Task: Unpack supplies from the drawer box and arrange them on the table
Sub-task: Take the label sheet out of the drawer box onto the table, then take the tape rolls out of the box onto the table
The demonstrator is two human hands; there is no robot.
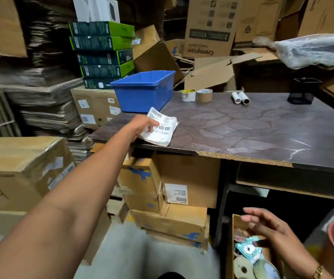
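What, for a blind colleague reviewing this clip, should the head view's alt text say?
The left hand holds a stack of shipping labels at the near corner of the table, while the open right hand reaches over the drawer box below. A blue bin and two tape rolls stand farther back.

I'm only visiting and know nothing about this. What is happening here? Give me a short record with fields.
Left hand: grips stack of printed white paper labels at the near left corner of the dark patterned table
Right hand: open, hovering over the open brown cardboard drawer box
Also on table: blue plastic bin, white-and-yellow tape roll, brown tape roll, pair of white tubes, black mesh holder
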